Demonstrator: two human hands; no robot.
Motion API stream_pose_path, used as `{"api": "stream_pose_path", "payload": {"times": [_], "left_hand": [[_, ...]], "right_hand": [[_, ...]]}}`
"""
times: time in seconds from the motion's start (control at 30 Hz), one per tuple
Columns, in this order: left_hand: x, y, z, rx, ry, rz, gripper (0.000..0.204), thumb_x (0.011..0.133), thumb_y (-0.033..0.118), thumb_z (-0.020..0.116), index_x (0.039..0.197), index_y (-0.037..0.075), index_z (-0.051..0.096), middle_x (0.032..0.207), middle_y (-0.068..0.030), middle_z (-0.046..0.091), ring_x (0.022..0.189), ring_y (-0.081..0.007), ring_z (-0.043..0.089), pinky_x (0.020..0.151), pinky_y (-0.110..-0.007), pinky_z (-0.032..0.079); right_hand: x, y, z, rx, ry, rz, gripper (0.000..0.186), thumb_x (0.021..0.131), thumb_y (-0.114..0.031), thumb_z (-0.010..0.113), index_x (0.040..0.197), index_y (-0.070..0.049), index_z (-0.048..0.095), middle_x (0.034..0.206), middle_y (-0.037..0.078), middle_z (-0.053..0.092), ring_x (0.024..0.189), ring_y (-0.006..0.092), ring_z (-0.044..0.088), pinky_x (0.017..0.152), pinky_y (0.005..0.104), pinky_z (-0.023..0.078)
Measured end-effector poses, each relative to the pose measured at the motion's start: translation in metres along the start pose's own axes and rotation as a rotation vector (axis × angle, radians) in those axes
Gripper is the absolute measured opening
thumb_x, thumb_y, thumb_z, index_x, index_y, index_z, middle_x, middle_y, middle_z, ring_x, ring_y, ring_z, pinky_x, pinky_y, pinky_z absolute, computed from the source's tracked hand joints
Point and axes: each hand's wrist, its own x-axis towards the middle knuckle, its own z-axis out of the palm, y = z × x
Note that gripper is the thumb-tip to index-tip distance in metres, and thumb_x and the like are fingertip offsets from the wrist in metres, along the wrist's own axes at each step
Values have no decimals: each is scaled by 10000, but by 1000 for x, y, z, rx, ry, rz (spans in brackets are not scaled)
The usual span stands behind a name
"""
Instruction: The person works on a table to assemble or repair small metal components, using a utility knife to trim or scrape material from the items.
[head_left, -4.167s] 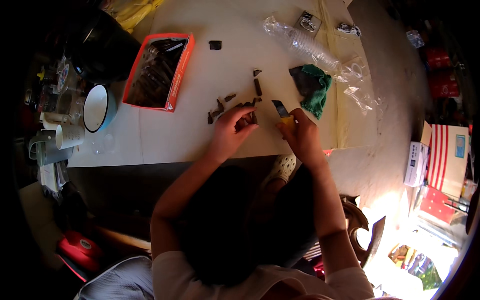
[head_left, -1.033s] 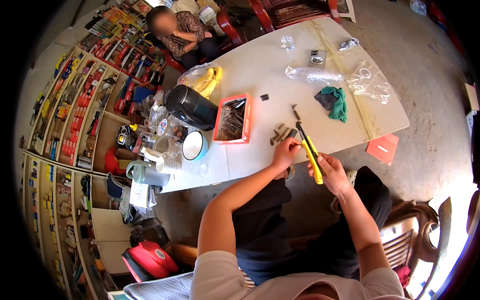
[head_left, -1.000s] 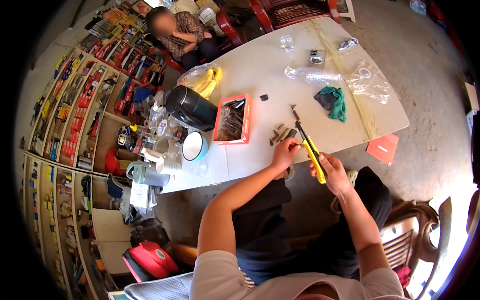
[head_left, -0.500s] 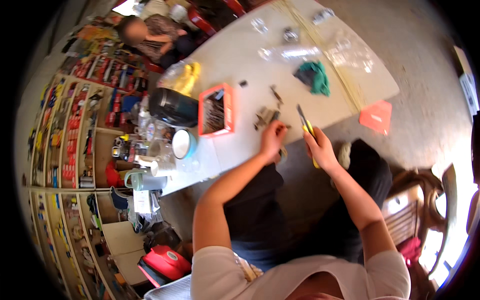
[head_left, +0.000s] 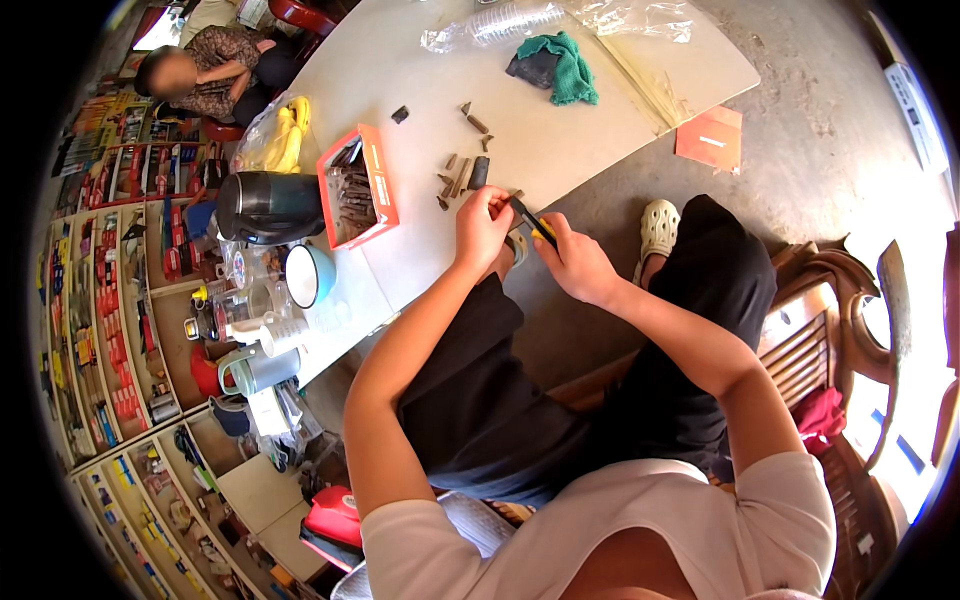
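My left hand (head_left: 480, 228) is closed in a pinch on a small brown stick (head_left: 516, 195), whose end shows past the fingertips. In my right hand (head_left: 580, 264) is a yellow and black utility knife (head_left: 541, 230), its dark blade end lying at the stick. Whether the blade cuts into it I cannot tell. Both hands are just off the table's near edge, above my lap. Close to my left fingers, several short brown pieces (head_left: 459, 178) and a black block (head_left: 480, 173) lie on the white table (head_left: 420, 235).
An open orange-red box (head_left: 384, 190) holds more brown sticks. Left of it stand a black kettle (head_left: 268, 207), a blue-white cup (head_left: 308, 276) and a pale jug (head_left: 262, 370). A green cloth (head_left: 570, 70) and plastic bottle (head_left: 492, 26) lie farther back. A person (head_left: 215, 75) sits beyond the table.
My right hand has brought the knife leftward and against the stick at my left fingertips; before, it was held apart with its blade pointing away. The view has shifted too.
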Motion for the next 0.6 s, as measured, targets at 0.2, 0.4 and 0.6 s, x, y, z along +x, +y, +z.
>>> {"api": "stream_pose_path", "payload": {"times": [0.2,0.4,0.6], "left_hand": [[-1,-7,0,-84,-22,-43,110,767,8,646,867,-4,603,734,-77,629,627,-139,586,600,-271,480],[3,-10,0,-31,-54,-15,90,769,22,645,820,0,574,711,-73,617,625,-155,588,600,-286,479],[6,-6,2,2,-56,-46,106,767,35,650,806,5,556,705,-75,615,632,-174,598,599,-300,479]], "right_hand": [[3,-6,-5,-46,-59,66,374,945,-313,459,1201,-47,403,807,245,636,795,434,610,705,517,479],[4,-12,-12,-142,-78,97,373,942,-321,469,1209,-66,417,794,235,640,779,428,617,700,515,486],[6,-6,-6,-153,-16,66,376,937,-316,478,1209,-62,417,773,231,640,750,428,619,679,514,491]]}}
